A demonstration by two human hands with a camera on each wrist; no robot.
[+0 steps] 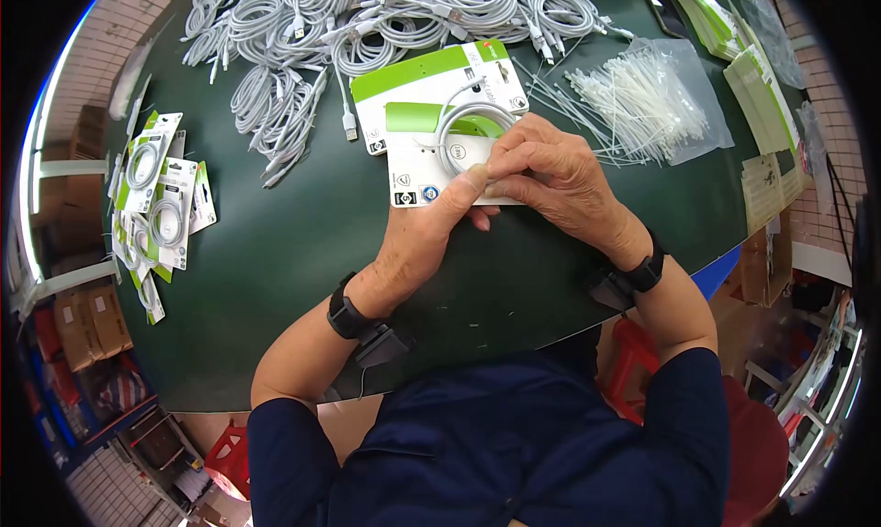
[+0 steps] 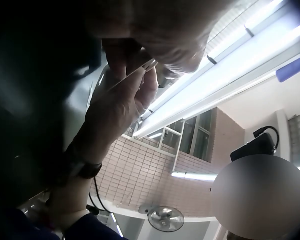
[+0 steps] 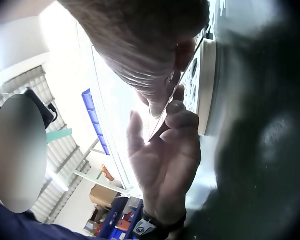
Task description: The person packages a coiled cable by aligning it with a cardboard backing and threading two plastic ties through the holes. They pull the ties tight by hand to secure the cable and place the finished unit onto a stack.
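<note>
Where the right hand [image 1: 564, 177] covers the cable coil [image 1: 444, 149], its fingers' grip unclear, left fingers [image 1: 461, 189] pinching the card [image 1: 427, 167]

Green-topped card [image 1: 422, 85]: "Cable" faintly legible; held card [image 1: 427, 171]: print too small to read.

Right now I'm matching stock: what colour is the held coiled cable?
Pale grey coiled cable, clearest in the head view.

Bright light is covering the surface [image 1: 569, 261], while the head lens is bending outer edges into black corners. In the wrist views, overhead lights [image 2: 220, 76] are glaring against dim, soft foregrounds.
</note>
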